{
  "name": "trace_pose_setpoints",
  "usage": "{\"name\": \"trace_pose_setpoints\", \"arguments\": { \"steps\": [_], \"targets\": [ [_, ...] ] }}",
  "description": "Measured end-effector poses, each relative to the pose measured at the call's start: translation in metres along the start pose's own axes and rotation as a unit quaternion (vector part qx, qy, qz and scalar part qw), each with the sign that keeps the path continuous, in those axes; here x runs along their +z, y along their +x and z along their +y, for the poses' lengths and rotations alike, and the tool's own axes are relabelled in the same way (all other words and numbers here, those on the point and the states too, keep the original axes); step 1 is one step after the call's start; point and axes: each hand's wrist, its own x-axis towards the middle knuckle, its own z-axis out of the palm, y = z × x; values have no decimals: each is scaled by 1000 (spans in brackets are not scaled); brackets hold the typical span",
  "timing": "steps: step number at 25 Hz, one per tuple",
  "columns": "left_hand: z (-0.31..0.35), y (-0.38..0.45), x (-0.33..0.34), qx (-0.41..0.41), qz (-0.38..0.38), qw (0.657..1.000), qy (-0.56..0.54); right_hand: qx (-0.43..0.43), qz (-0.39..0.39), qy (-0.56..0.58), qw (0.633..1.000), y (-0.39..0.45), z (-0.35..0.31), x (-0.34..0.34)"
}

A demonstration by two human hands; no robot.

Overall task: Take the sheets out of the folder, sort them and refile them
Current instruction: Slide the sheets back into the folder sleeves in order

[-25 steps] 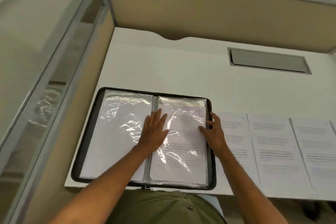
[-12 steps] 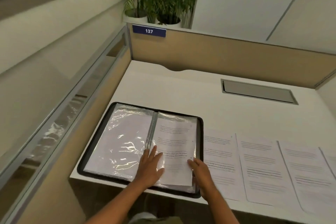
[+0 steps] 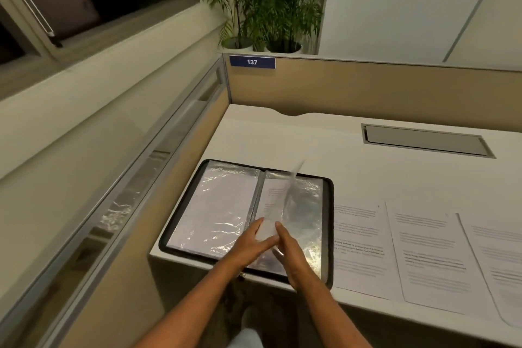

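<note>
Lifted since half a second ago, one plastic sleeve [image 3: 291,192] now stands blurred above the open folder [image 3: 214,206] on the counter [image 3: 324,144]. Loose sheets [image 3: 429,251] lie to its right. Both hands, left hand [image 3: 250,243] and right hand [image 3: 291,248], seemingly pinch the sleeve's near edge.

Open black zip folder [image 3: 329,223] at frame centre on a white desk [image 3: 324,138], left hand [image 3: 250,243] and right hand [image 3: 288,248] pinching a blurred raised sleeve [image 3: 288,200], printed sheets [image 3: 423,251] lower right, potted plants [image 3: 271,0] at top.
</note>
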Motion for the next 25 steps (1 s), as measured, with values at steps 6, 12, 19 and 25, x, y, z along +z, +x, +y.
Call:
{"name": "trace_pose_setpoints", "arguments": {
  "steps": [6, 12, 19, 25],
  "targets": [
    [-20, -5, -65, -37, 97, 975, -195, 0, -60, -79, 995, -3, -29, 60],
    [-63, -8, -122, -101, 91, 934, -330, 3, -113, -190, 975, 37, -6, 108],
    [-108, 2, -160, -166, 108, 924, -327, -10, -125, -390, 912, 79, 52, 146],
    [-151, 24, -182, -164, 209, 954, -140, -97, -65, -555, 824, 81, 76, 149]
  ]
}}
